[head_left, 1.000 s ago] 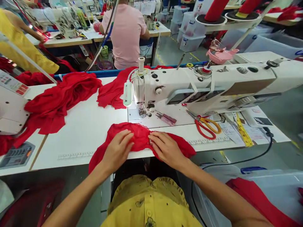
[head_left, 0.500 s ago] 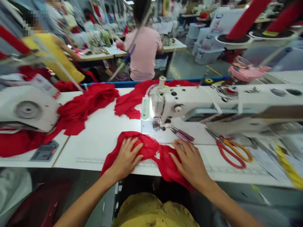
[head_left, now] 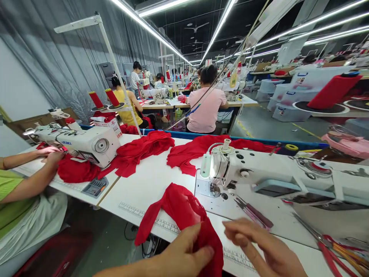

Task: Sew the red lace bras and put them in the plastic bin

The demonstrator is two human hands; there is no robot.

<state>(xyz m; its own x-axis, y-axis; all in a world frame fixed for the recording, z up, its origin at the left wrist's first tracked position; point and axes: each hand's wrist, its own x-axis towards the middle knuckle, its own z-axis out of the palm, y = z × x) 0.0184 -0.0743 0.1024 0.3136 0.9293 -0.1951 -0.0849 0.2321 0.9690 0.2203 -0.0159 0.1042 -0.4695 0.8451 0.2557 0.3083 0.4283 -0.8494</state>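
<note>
A red lace fabric piece [head_left: 180,209] lies over the front edge of the white sewing table [head_left: 150,181]. My left hand [head_left: 184,256] pinches its near end between thumb and fingers. My right hand [head_left: 261,246] hovers just to the right with its fingers spread and nothing in it. Beyond the hands stands a white sewing machine [head_left: 276,177], its needle area [head_left: 215,188] lit by a small lamp.
Pink snips [head_left: 255,213] and red-and-orange scissors [head_left: 336,246] lie right of the needle. Piles of red fabric [head_left: 147,148] cover the far table. A co-worker's arms [head_left: 31,169] work at another machine [head_left: 83,142] on the left. Other people sit at tables behind.
The view has tilted up to show the whole hall. The fabric has been drawn toward the table's near edge; my left hand now pinches it and my right hand has lifted off.
</note>
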